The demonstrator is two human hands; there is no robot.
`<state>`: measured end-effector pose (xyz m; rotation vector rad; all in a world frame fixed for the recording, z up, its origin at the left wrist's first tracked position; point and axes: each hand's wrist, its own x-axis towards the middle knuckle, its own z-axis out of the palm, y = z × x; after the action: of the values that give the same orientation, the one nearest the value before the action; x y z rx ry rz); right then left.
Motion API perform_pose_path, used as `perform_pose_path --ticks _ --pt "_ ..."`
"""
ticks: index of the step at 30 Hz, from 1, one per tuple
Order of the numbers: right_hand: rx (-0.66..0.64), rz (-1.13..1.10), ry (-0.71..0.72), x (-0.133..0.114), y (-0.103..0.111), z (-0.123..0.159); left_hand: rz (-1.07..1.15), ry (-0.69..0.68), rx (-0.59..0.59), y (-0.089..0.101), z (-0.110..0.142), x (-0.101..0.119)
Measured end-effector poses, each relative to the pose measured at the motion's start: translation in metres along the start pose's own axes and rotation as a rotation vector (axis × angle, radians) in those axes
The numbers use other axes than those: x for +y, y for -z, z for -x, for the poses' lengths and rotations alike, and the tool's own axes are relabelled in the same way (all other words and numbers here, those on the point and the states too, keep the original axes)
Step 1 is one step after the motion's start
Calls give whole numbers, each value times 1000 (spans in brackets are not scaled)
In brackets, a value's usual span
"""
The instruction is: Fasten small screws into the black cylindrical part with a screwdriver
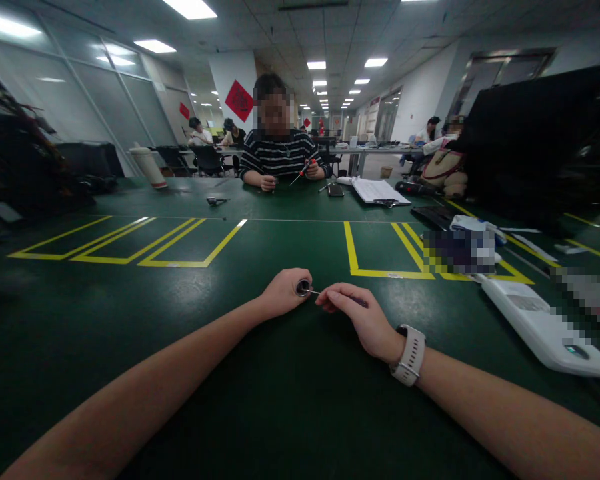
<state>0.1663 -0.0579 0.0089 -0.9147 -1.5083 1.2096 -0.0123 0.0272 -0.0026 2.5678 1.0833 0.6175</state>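
Observation:
My left hand (286, 293) is closed around a small round metal part (303, 288) whose hollow, dark end faces me. Most of that part is hidden by the fingers. A screwdriver (314, 292) with a thin metal shaft is gripped in my right hand (355, 308); its dark handle shows only partly behind the fingers. The shaft points left, and its tip is at the opening of the metal part; how deep it reaches I cannot tell. Both hands are just above the green table (220, 380).
Yellow tape outlines (180, 265) mark the table. Across it a person (280, 153) holds a red-handled screwdriver (307, 167). A small dark metal piece (216, 201) lies left, a clipboard with papers (377, 191) behind, a white device (545, 327) at right, and a cup (149, 167) far left.

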Motion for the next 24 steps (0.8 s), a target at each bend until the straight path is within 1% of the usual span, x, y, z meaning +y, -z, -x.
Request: perform_pose_path --ticks 3,5,7,9,12,17,19,22,24 --pt "50 169 108 -5 -2 3 -53 -24 -2 0 0 0" --pt "65 281 153 -8 -4 5 -88 -50 5 0 0 1" --pt "57 357 164 -9 -6 6 -115 -74 5 -1 0 2" --pt "48 373 148 -9 -6 5 -144 -98 -1 -1 0 3" --pt "37 261 68 -7 -4 3 -167 -130 -15 -1 1 3" --pt "63 -122 -110 -1 2 -2 -130 -122 -29 0 2 2" --pt "74 -222 -164 -2 2 -4 -99 -119 -37 2 2 3" --pt "76 -279 -202 -4 2 -4 -67 -111 -45 3 1 4" --pt "85 -245 -166 -4 1 -3 -60 -98 -40 3 1 5"
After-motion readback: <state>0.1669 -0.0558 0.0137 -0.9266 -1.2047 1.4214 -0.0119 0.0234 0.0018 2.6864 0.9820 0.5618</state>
